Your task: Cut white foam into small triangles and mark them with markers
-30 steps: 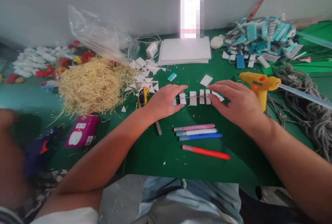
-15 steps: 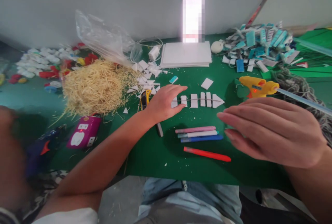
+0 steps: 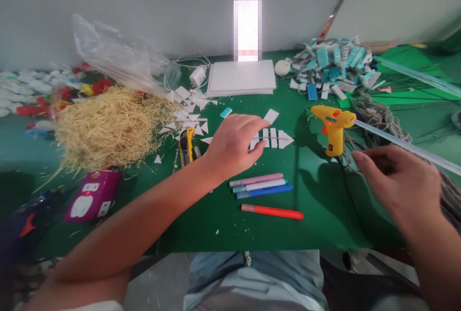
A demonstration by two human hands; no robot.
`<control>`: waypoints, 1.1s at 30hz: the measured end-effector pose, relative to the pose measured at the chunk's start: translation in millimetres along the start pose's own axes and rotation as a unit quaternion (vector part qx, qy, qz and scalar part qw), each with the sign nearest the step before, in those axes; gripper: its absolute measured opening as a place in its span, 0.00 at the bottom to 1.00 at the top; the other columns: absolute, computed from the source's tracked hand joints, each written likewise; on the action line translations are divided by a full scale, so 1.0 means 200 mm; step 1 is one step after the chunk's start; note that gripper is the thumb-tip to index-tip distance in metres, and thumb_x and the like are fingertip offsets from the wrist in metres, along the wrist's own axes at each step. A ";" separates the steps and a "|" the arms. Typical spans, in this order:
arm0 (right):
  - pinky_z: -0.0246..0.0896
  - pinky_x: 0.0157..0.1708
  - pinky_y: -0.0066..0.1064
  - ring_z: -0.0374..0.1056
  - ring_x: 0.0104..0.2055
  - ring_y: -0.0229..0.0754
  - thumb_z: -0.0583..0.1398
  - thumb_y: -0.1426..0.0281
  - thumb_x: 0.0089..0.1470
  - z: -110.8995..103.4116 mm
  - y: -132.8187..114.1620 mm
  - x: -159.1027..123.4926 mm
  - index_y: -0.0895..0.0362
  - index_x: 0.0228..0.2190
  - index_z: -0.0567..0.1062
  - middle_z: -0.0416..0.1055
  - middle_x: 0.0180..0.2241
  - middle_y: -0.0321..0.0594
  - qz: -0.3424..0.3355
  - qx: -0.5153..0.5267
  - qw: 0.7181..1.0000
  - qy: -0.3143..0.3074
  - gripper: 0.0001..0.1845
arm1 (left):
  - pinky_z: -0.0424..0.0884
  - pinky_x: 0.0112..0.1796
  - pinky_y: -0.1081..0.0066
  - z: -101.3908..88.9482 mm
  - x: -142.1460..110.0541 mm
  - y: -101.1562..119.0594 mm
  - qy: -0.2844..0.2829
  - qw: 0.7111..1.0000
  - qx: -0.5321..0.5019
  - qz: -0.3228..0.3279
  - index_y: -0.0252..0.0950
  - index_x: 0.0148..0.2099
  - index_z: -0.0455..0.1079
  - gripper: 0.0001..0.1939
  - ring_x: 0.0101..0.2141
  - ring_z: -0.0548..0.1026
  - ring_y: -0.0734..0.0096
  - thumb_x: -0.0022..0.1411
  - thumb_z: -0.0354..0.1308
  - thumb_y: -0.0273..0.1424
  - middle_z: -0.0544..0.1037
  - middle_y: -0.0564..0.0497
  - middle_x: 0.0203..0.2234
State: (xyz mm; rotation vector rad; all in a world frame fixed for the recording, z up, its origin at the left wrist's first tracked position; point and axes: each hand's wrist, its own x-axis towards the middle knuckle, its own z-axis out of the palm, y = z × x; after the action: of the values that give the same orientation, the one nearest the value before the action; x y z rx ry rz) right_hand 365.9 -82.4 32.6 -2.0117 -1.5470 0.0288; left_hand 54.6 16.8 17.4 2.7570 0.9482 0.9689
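A row of small white foam pieces [image 3: 272, 138] strung on a thin stick lies on the green mat [image 3: 309, 191], ending in a triangle at the right. My left hand [image 3: 233, 144] rests on the left end of that row, fingers curved over the pieces. My right hand [image 3: 399, 181] hovers low at the right, fingers loosely curled, holding nothing, just below and right of the yellow glue gun [image 3: 333, 126]. The glue gun stands on the mat with a long clear glue stick [image 3: 406, 145] out its back.
Several markers [image 3: 261, 184] and an orange one [image 3: 272, 211] lie near the front. A yellow utility knife [image 3: 186, 145], straw pile [image 3: 108, 126], plastic bag [image 3: 118, 64], purple box [image 3: 91, 196], white foam sheets [image 3: 241, 77], blue-white scrap heap [image 3: 329, 64] and grey rope [image 3: 382, 119] surround the mat.
My right hand left the foam row and swung back to the right, below the glue gun. My left hand stayed on the row's left end. The view shifted slightly.
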 end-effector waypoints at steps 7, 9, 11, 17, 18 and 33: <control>0.68 0.36 0.46 0.71 0.32 0.51 0.65 0.44 0.38 0.12 -0.12 0.23 0.50 0.34 0.74 0.78 0.34 0.46 0.122 0.111 0.976 -0.141 0.27 | 0.73 0.57 0.54 0.18 0.20 0.05 -0.090 0.994 0.010 -0.063 0.30 0.59 0.73 0.19 0.57 0.80 0.51 0.69 0.64 0.30 0.83 0.38 0.54; 0.67 0.37 0.45 0.72 0.33 0.52 0.66 0.44 0.38 0.16 -0.11 0.26 0.50 0.31 0.74 0.76 0.31 0.44 0.125 0.105 0.974 -0.155 0.26 | 0.72 0.58 0.53 0.20 0.20 0.04 -0.101 0.993 0.006 -0.062 0.30 0.60 0.73 0.19 0.57 0.80 0.50 0.70 0.64 0.31 0.83 0.38 0.54; 0.68 0.35 0.43 0.73 0.35 0.52 0.67 0.45 0.38 0.18 -0.09 0.27 0.50 0.32 0.75 0.77 0.31 0.42 0.138 0.146 0.963 -0.180 0.26 | 0.72 0.58 0.52 0.21 0.19 0.04 -0.102 0.993 0.004 -0.055 0.30 0.60 0.73 0.18 0.56 0.79 0.50 0.71 0.63 0.31 0.83 0.38 0.53; 0.72 0.34 0.39 0.77 0.35 0.51 0.69 0.55 0.40 0.23 -0.05 0.29 0.52 0.32 0.80 0.81 0.32 0.41 0.180 0.207 0.945 -0.181 0.18 | 0.69 0.61 0.51 0.22 0.15 0.04 -0.081 0.996 0.011 -0.031 0.30 0.58 0.74 0.16 0.55 0.80 0.51 0.71 0.61 0.29 0.83 0.39 0.53; 0.71 0.33 0.38 0.77 0.34 0.50 0.69 0.57 0.40 0.24 -0.06 0.28 0.52 0.32 0.80 0.81 0.31 0.41 0.183 0.201 0.946 -0.178 0.17 | 0.68 0.62 0.50 0.22 0.15 0.04 -0.074 0.997 0.013 -0.029 0.31 0.58 0.74 0.16 0.54 0.80 0.51 0.71 0.60 0.29 0.83 0.39 0.53; 0.65 0.19 0.33 0.69 0.18 0.42 0.67 0.63 0.46 0.18 -0.20 0.15 0.51 0.30 0.74 0.72 0.19 0.34 0.037 0.371 0.916 -0.145 0.09 | 0.71 0.65 0.50 0.18 0.12 0.24 -0.047 0.992 -0.113 0.043 0.33 0.60 0.73 0.16 0.66 0.72 0.52 0.74 0.53 0.26 0.74 0.36 0.65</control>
State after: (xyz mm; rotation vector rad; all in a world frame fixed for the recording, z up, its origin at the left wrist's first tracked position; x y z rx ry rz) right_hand 327.2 -34.3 30.8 -1.4786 -1.3349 0.8499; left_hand 115.9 -2.9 15.1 2.6436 0.6665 0.8864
